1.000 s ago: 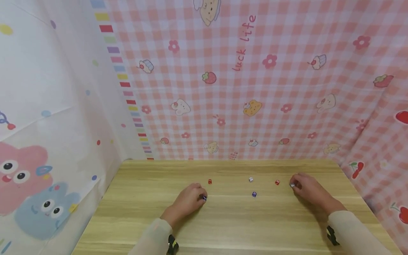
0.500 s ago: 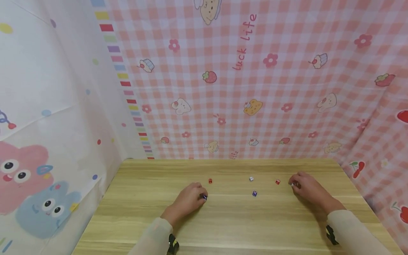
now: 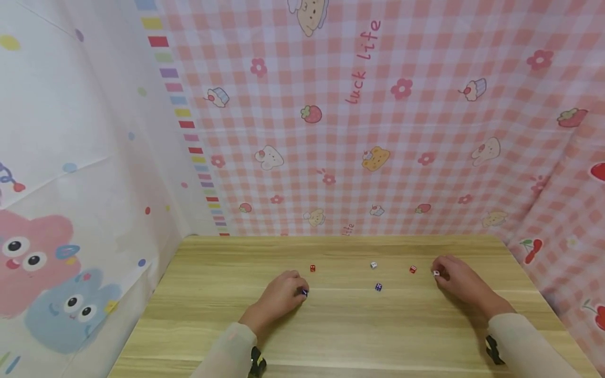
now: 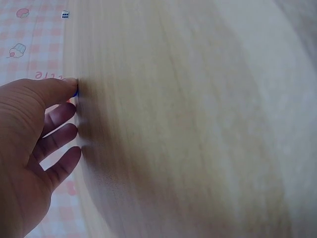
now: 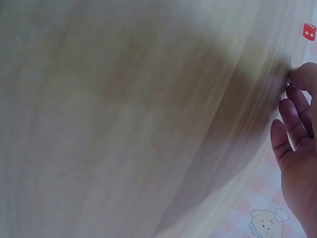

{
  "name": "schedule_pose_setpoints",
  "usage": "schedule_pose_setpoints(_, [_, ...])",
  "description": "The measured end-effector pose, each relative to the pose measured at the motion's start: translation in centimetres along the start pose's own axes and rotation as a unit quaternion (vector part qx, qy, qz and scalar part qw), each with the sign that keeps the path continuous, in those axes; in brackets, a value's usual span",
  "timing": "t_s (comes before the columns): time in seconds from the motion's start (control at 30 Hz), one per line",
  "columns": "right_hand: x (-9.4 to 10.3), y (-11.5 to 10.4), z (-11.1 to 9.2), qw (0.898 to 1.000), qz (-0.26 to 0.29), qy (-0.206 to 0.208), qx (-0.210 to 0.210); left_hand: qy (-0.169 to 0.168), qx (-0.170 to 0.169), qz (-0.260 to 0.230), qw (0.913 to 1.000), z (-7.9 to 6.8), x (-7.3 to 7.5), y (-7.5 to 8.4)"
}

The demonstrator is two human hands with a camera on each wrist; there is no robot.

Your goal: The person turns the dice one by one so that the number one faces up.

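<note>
Pink-checked cloth point(image 3: 293, 134) backs a wooden tabletop point(image 3: 359, 336) where the fingers of the left hand point(image 3: 280, 296) pinch a blue die point(image 3: 304, 293) and those of the right hand point(image 3: 459, 280) a white die point(image 3: 436, 273), each likely light, hard, slick and best gripped across opposite faces.

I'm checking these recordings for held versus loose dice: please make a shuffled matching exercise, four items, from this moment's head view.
1. Left hand
2. Right hand
3. Loose blue die
4. Loose white die

A. Pinches a white die
B. Is the loose die nearest the camera
C. Lies between one red die and the other red die
D. Pinches a blue die

Pairs: 1-D; 2-A; 3-B; 4-C
</note>
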State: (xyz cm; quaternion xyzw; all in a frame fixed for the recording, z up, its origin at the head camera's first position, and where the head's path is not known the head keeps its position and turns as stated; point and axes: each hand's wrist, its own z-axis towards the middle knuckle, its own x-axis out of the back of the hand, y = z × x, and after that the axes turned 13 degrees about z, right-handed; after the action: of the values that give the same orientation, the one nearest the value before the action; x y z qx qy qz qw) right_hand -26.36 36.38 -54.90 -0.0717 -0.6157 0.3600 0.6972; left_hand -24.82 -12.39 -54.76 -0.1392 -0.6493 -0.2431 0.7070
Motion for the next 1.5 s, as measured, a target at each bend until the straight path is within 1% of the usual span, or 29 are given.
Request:
schedule_pose_setpoints(0.37, [-0.05, 0.08, -0.03, 1.000, -0.006, 0.008, 0.001, 0.000, 0.000, -0.005, 1.0000, 0.00, -0.09, -0.05])
schedule_pose_setpoints(0.63, [0.08, -0.14, 0.10, 1.000, -0.009, -0.003, -0.008, 0.005, -0.003, -0.005, 1.0000, -0.09, -0.01, -0.07])
schedule_pose_setpoints(0.9, [0.23, -0.31, 0.23, 1.000, -0.018, -0.003, -0.003, 0.002, -0.004, -0.001, 1.0000, -0.11, 0.04, -0.09])
schedule_pose_setpoints(1.17, [0.15, -0.43, 0.30, 0.999, -0.026, -0.019, -0.016, 0.002, -0.002, -0.004, 1.0000, -0.14, 0.06, -0.02])
schedule_pose_setpoints(1.5, [0.04, -0.33, 0.22, 1.000, -0.030, -0.008, 0.005, 0.000, -0.001, -0.004, 1.0000, -0.12, 0.06, -0.07])
